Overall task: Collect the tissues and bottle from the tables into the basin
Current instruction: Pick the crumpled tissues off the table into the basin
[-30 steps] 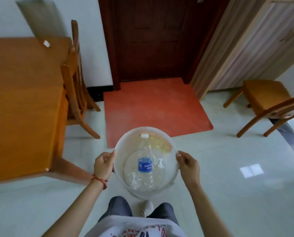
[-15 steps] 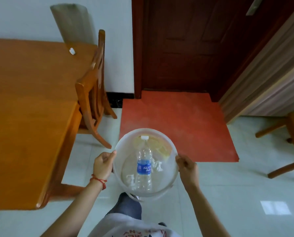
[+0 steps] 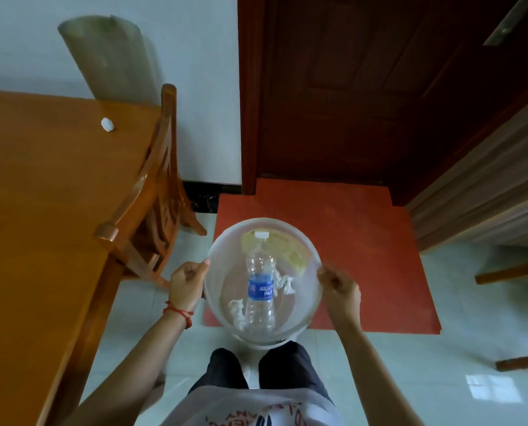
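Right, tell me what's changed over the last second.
The person has turned and stepped toward the table: it and its chair fill more of the view, the tissue on the table looks closer, and the chair on the far right has nearly left the frame. Unchanged: left hand and right hand grip the basin rim, with the bottle and two tissues inside.
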Demonstrator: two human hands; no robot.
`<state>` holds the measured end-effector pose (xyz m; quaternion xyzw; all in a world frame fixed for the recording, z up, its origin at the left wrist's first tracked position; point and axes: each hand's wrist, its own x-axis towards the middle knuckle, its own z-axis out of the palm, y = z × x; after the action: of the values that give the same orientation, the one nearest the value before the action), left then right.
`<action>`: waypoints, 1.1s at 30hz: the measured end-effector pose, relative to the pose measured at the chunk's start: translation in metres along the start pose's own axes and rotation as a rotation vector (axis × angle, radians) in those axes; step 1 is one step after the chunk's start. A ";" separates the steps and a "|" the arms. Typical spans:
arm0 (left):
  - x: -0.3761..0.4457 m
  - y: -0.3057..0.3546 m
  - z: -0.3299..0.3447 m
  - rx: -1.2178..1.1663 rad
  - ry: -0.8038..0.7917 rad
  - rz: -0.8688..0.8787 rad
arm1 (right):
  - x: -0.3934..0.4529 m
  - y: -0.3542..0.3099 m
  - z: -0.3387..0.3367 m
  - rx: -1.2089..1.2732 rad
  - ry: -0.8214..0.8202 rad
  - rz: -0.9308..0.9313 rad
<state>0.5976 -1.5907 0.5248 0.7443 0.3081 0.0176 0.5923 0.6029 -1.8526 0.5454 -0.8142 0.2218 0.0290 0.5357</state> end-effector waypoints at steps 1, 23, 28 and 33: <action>0.010 0.003 0.007 -0.016 0.011 -0.008 | 0.015 -0.005 0.001 0.000 -0.015 -0.009; 0.179 0.101 0.135 -0.182 0.347 -0.181 | 0.331 -0.127 0.061 -0.181 -0.385 -0.189; 0.235 0.116 0.138 -0.184 0.376 -0.230 | 0.382 -0.158 0.104 -0.213 -0.431 -0.220; 0.285 0.136 0.136 -0.194 0.428 -0.248 | 0.429 -0.195 0.149 -0.252 -0.464 -0.254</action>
<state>0.9411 -1.5872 0.5091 0.6199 0.5122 0.1312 0.5797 1.0938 -1.7987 0.5277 -0.8672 -0.0158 0.1746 0.4660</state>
